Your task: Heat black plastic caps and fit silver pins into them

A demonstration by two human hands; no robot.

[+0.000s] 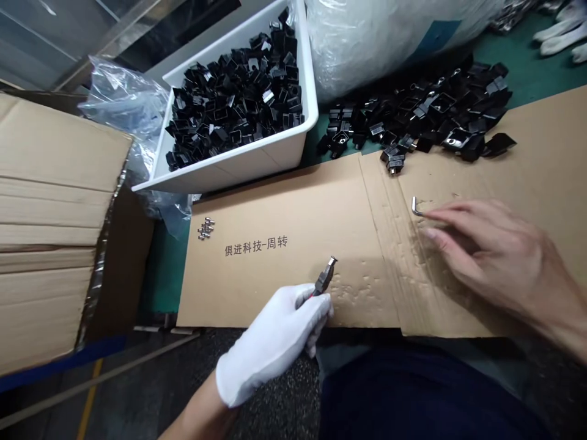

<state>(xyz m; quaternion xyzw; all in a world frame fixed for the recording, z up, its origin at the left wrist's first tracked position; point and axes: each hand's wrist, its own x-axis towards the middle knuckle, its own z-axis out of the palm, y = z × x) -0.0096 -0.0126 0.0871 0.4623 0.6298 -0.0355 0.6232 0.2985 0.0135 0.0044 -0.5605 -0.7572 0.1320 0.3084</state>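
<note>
Above the near middle of the flat brown cardboard sheet [316,201], the left hand [288,321], in a white fabric glove, was closed around dark metal pliers [324,279] with a small shiny metal piece [332,261] at their tips. To the right, the bare right hand [495,250] pinched a silver L-shaped metal key [415,208]. Small silver metal cylinders [206,228] lay toward the sheet's left end, while black plastic parts [443,105] were heaped along its far edge, to the right.

Cardboard box [50,214] at left, clear plastic bag [126,101], plastic-wrapped bundle [371,46], yellow floor line [90,397]
</note>
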